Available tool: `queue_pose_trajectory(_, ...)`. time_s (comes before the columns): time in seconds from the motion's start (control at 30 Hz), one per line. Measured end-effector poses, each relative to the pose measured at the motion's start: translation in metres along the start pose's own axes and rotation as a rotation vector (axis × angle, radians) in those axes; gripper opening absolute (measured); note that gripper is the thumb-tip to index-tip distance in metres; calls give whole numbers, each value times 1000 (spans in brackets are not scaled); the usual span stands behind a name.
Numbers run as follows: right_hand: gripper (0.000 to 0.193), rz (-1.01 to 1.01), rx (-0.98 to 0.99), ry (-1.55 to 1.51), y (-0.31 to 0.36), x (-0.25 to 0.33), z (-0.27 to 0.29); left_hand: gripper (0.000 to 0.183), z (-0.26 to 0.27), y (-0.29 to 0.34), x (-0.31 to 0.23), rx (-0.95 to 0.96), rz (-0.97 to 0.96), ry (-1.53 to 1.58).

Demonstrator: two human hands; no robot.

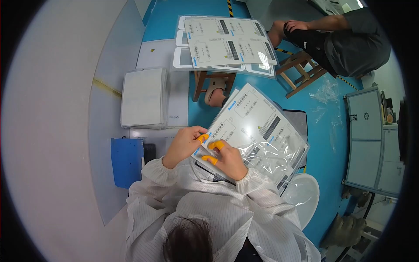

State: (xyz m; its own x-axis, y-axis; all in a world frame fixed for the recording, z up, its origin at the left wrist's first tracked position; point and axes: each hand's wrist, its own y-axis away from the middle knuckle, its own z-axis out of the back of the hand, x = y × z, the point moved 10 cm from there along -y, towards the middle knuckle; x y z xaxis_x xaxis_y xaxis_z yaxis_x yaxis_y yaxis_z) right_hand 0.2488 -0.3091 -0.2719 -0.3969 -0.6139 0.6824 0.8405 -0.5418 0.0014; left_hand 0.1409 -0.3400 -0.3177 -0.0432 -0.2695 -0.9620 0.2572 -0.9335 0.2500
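Observation:
Both my hands work at the left corner of a large printed sheet [244, 109], white with blue, black and yellow marks, which lies slanted across my lap on top of others. My left hand [182, 145] pinches the sheet's edge, with an orange finger cot on its thumb. Just to its right, my right hand [229, 162] is bent over the corner. Its two orange-capped fingertips are apart, with a gap showing between them. Crinkled clear film [273, 159] lies loosely over the sheet's near half, beside my right hand. The undersides of the fingers are hidden.
Ahead, more printed sheets [227, 41] and white-framed clear panels rest on a wooden stool [200, 83]. A stack of white sheets [143, 98] and a blue box [126, 161] stand left. A white round stool [307, 196] is right. A seated person [349, 43] is ahead right.

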Motion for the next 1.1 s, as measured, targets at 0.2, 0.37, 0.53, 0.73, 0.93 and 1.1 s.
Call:
queue_pose_trajectory(0.2, 26, -178, -129, -142, -12, -35, 4, 17, -5, 2, 2, 64, 80, 3)
queue_pose_trajectory(0.37, 24, -222, -223, -191, -12, -41, 33, 16, -5, 2, 6, 64, 32, 205)
queue_pose_trajectory(0.53, 39, -50, -17, -52, -6, 9, -3, 18, -10, -4, 9, 129, 10, 227)
queue_pose_trajectory(0.73, 31, -58, -124, -130, -6, -16, 8, 21, -14, -4, 25, 163, 117, 345)
queue_pose_trajectory(0.93, 17, -268, -208, -523, 8, -72, -2, 25, -3, -11, -1, 30, -50, -39)
queue_pose_trajectory(1.1, 21, -291, -202, -634, 9, -75, -3, 29, -24, -6, -23, 206, -77, -177)
